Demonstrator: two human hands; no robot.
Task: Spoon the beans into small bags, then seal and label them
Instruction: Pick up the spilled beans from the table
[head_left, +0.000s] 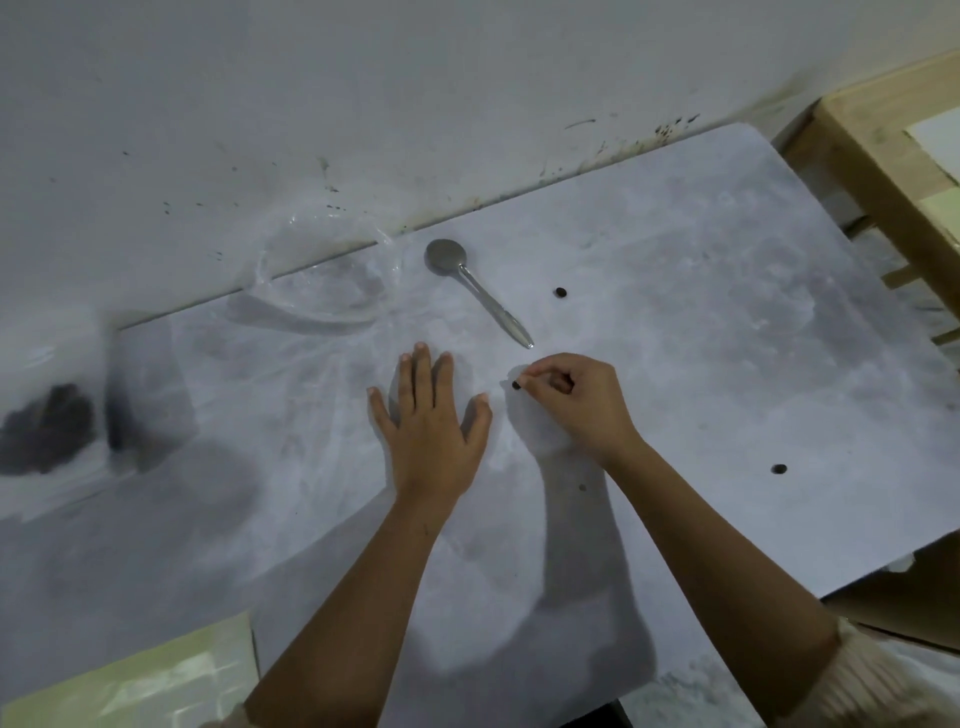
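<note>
My left hand (428, 421) lies flat, fingers spread, on the grey marble-patterned table (701, 322), holding nothing. Just to its right, my right hand (569, 400) pinches a single dark bean (516, 385) between thumb and fingertips, right at the table surface. A metal spoon (470, 286) lies empty above my hands, bowl toward the wall. Two loose dark beans rest on the table, one (560, 292) right of the spoon, another (778, 469) far right. A clear plastic bag (322, 275) lies crumpled against the wall. A blurred bag of dark beans (47, 436) sits at the far left.
A white stained wall (363, 104) borders the table's far edge. A wooden frame (893, 171) stands beyond the right corner. A pale yellow-green sheet (145, 680) lies at the lower left. The table's near-right edge drops off at lower right.
</note>
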